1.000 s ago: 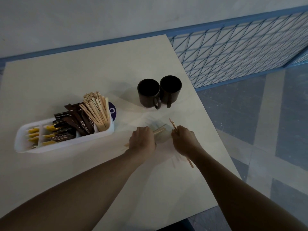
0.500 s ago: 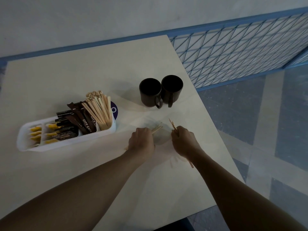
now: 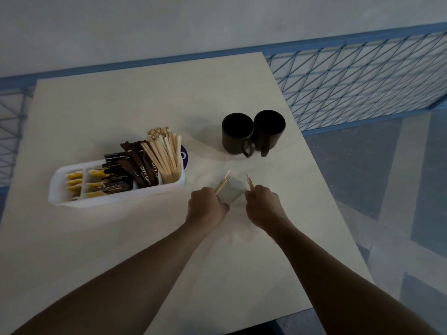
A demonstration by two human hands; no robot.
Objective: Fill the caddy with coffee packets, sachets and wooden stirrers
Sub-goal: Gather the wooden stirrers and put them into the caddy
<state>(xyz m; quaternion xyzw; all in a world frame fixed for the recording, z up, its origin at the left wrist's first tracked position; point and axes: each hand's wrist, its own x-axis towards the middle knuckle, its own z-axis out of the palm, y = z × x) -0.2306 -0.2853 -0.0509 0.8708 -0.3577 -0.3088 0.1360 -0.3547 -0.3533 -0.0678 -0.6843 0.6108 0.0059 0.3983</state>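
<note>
A white caddy [image 3: 113,198] sits on the table at the left. It holds yellow sachets [image 3: 75,182], dark brown coffee packets [image 3: 135,165] and a bunch of upright wooden stirrers [image 3: 164,155]. To its right, my left hand [image 3: 205,206] is closed around a few stirrers [image 3: 223,183] whose tips stick out above the fist. My right hand [image 3: 262,205] is closed around a few more stirrers [image 3: 249,182]. The two fists are close together, just above the table top.
Two dark mugs [image 3: 252,132] stand side by side behind my hands. A purple round item [image 3: 183,157] peeks out behind the caddy. The pale table [image 3: 145,105] ends at right, beside a blue wire fence [image 3: 358,81] and tiled floor.
Both hands have tilted their stirrers more upright; the ends that trailed on the table under the right hand are no longer seen. The hands stay in nearly the same spot.
</note>
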